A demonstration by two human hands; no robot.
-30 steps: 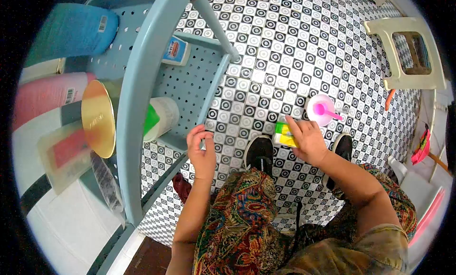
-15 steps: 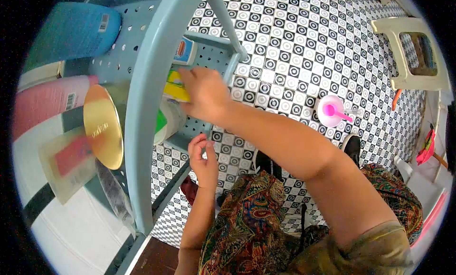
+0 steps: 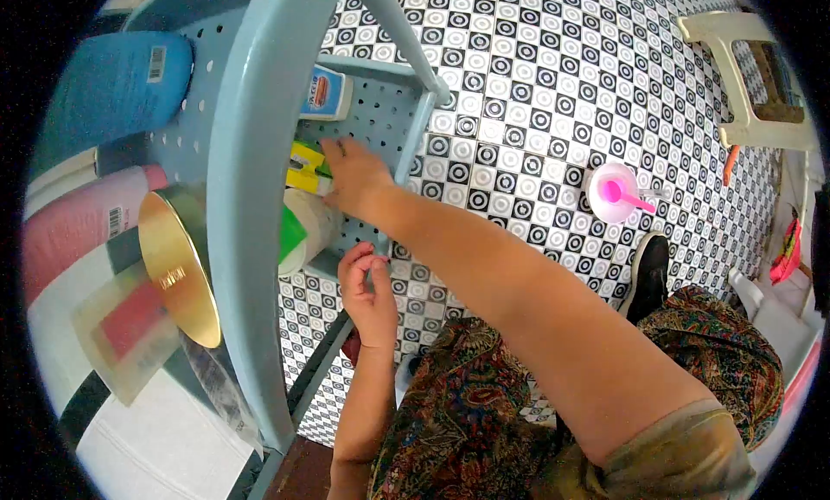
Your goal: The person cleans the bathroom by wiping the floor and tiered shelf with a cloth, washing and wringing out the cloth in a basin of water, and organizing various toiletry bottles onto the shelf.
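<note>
On the lower tier of a blue-grey plastic rack (image 3: 385,111), my right hand (image 3: 359,178) rests against a yellow and green box (image 3: 307,167). Its fingers reach along the box's side, slightly apart, not wrapped round it; the thumb is hidden. Beside the box is a white container with a green label (image 3: 309,228), partly covered by the rack's upright. A white and blue pack (image 3: 328,94) lies further back on the same tier. My left hand (image 3: 370,297) hangs just outside the tier's near edge, loosely curled, thumb apart from the fingers, holding nothing.
The upper tier holds a blue bottle (image 3: 130,81), a pink bottle (image 3: 86,219) and a gold-lidded jar (image 3: 180,267). On the patterned tile floor (image 3: 519,94) stands a pale pink bowl (image 3: 601,208) with a bright pink scoop (image 3: 627,195). A cream plastic stool (image 3: 718,33) is at the upper right.
My right hand's grip on the yellow box has loosened, and the box now sits beside the green-labelled container. My left hand has barely moved. The view has shifted slightly.
</note>
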